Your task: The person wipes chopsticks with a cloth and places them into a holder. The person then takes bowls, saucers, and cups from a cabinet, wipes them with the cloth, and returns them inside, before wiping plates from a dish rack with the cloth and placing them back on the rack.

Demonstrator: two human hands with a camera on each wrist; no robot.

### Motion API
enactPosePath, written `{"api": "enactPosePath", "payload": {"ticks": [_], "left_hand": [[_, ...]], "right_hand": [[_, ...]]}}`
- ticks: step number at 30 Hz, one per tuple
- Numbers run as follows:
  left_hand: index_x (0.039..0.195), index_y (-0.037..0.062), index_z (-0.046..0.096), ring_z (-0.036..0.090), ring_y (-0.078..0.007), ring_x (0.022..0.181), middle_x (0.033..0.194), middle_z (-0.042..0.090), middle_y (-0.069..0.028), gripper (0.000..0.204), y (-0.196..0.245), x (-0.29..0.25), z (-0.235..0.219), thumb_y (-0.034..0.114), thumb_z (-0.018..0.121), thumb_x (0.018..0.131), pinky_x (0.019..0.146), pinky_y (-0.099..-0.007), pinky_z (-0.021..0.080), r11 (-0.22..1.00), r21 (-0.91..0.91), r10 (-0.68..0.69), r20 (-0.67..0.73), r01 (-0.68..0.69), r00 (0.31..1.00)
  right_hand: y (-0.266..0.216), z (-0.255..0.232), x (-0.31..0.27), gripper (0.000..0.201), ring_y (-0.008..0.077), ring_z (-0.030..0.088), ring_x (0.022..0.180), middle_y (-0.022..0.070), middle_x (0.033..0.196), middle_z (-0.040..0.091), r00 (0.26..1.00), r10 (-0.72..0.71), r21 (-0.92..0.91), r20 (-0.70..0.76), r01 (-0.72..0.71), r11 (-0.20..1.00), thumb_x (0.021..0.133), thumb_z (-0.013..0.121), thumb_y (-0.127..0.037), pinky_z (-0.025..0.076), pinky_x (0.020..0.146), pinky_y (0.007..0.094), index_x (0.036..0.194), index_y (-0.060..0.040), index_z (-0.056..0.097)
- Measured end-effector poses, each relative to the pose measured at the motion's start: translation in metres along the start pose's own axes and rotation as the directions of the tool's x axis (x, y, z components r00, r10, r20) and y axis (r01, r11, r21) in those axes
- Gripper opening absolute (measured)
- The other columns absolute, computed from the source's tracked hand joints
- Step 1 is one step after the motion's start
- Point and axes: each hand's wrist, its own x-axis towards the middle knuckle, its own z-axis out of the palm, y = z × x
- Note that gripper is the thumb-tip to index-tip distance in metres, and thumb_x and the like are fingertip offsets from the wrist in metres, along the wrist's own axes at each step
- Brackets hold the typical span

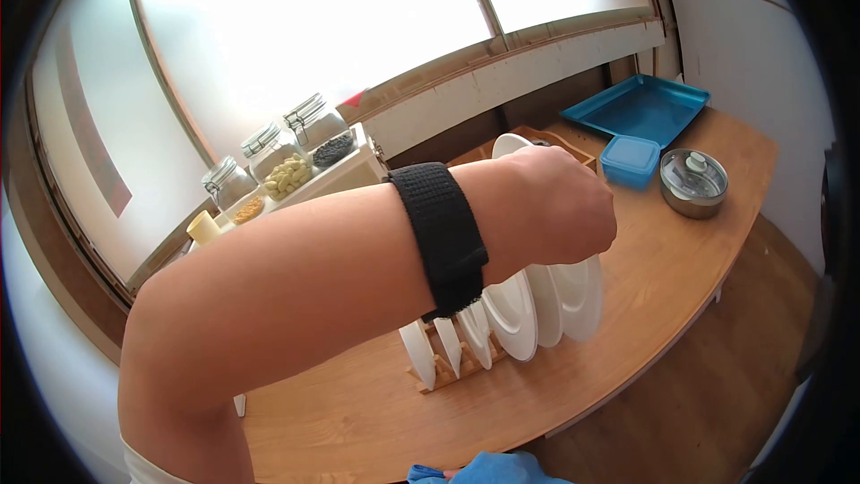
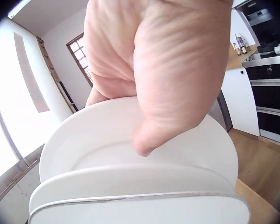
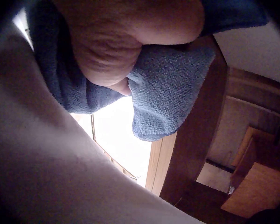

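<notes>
My left hand (image 1: 564, 206) reaches across to the far end of a row of white plates standing on edge in a wooden dish rack (image 1: 466, 371). In the left wrist view its thumb lies on the face of a white plate (image 2: 98, 133), while the other fingers go behind the rim, pinching it. Two more white plates (image 2: 130, 184) stand close in front of that one. My right hand (image 3: 116, 46) holds a blue terry cloth (image 3: 168, 93), bunched with one corner hanging down. Only the top of this cloth shows at the bottom edge of the head view.
Farther along the wooden table (image 1: 358, 421) are a lidded blue container (image 1: 629, 159), a glass-lidded pot (image 1: 693, 184) and a blue tray (image 1: 640, 108). Glass jars (image 1: 278, 157) with dry food stand on a white shelf (image 1: 345, 170) by the window.
</notes>
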Motion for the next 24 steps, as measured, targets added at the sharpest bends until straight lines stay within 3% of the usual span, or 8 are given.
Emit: {"api": "enactPosePath", "payload": {"ticks": [7,9,10,15,17,19,23,24], "left_hand": [[0.107,0.0107,0.066,0.067,-0.0247,0.093,0.099,0.066,-0.0057,0.021,-0.007,-0.038,-0.048,0.007,0.059,0.087,0.080,-0.0347,0.056,0.995,0.067,-0.075,-0.074,0.080,0.994],[0.116,0.0145,0.064,0.066,-0.0252,0.094,0.100,0.066,-0.0064,0.029,-0.011,-0.053,-0.052,0.007,0.059,0.089,0.081,-0.0337,0.057,0.985,0.162,-0.010,-0.322,0.065,0.947],[0.113,0.0188,0.066,0.066,-0.0254,0.099,0.101,0.066,-0.0046,0.029,-0.010,-0.058,-0.057,0.007,0.057,0.089,0.085,-0.0361,0.056,0.977,0.143,-0.106,-0.315,0.157,0.943],[0.116,0.0179,0.063,0.066,-0.0270,0.096,0.104,0.066,-0.0063,0.035,-0.011,-0.120,-0.066,0.003,0.061,0.084,0.082,-0.0384,0.056,0.969,0.165,-0.066,-0.551,0.186,0.832],[0.118,0.0187,0.063,0.066,-0.0274,0.095,0.107,0.067,-0.0069,0.039,-0.010,-0.145,-0.060,0.002,0.063,0.083,0.079,-0.0404,0.055,0.984,-0.103,-0.177,-0.712,0.148,0.680],[0.123,0.0087,0.061,0.066,-0.0225,0.095,0.113,0.068,-0.0073,0.044,-0.005,-0.184,-0.055,-0.008,0.059,0.083,0.079,-0.0310,0.055,0.990,-0.050,-0.125,-0.757,0.134,0.641],[0.115,-0.0011,0.061,0.066,-0.0179,0.083,0.099,0.069,-0.0101,0.024,0.053,-0.260,-0.006,0.004,0.061,0.091,0.076,-0.0274,0.052,0.704,-0.589,-0.693,-0.692,0.398,0.203],[0.116,-0.0020,0.060,0.065,-0.0169,0.087,0.101,0.068,-0.0098,0.027,0.070,-0.277,0.015,0.002,0.062,0.090,0.078,-0.0276,0.051,0.626,-0.728,-0.774,-0.624,0.278,0.108]], "right_hand": [[-0.003,0.015,-0.005,0.008,0.0290,0.058,0.059,0.0119,0.068,0.061,0.996,0.077,0.196,-0.051,-0.065,0.978,0.078,0.069,-0.011,0.047,0.055,0.0371,0.073,-0.0081,0.066],[-0.009,0.016,-0.004,0.006,0.0291,0.058,0.060,0.0119,0.068,0.062,0.997,0.080,0.172,-0.023,-0.074,0.982,0.078,0.069,-0.011,0.047,0.056,0.0370,0.074,-0.0080,0.066],[-0.012,0.016,-0.003,0.006,0.0294,0.059,0.061,0.0122,0.069,0.062,0.998,0.054,0.115,0.016,-0.055,0.992,0.079,0.068,-0.011,0.047,0.056,0.0372,0.075,-0.0079,0.067],[-0.028,0.023,0.005,0.008,0.0298,0.060,0.062,0.0135,0.070,0.063,0.995,0.047,0.023,0.089,-0.050,0.999,0.081,0.064,-0.012,0.047,0.057,0.0379,0.077,-0.0071,0.069],[-0.031,0.029,0.008,0.009,0.0304,0.061,0.063,0.0138,0.070,0.064,0.993,0.051,-0.020,0.109,-0.049,0.999,0.082,0.064,-0.013,0.047,0.057,0.0388,0.080,-0.0066,0.069],[-0.034,0.035,0.010,0.009,0.0300,0.061,0.063,0.0135,0.070,0.064,0.991,0.062,0.033,0.120,-0.066,0.997,0.082,0.063,-0.013,0.047,0.057,0.0388,0.081,-0.0068,0.069],[-0.037,0.047,0.026,0.009,0.0293,0.061,0.063,0.0130,0.070,0.064,0.983,0.040,0.043,0.179,-0.048,0.998,0.083,0.063,-0.013,0.047,0.057,0.0384,0.082,-0.0071,0.070],[-0.041,0.049,0.031,0.009,0.0291,0.061,0.063,0.0128,0.070,0.064,0.980,0.024,0.021,0.197,-0.029,0.999,0.083,0.063,-0.013,0.047,0.057,0.0383,0.082,-0.0071,0.070]]}}
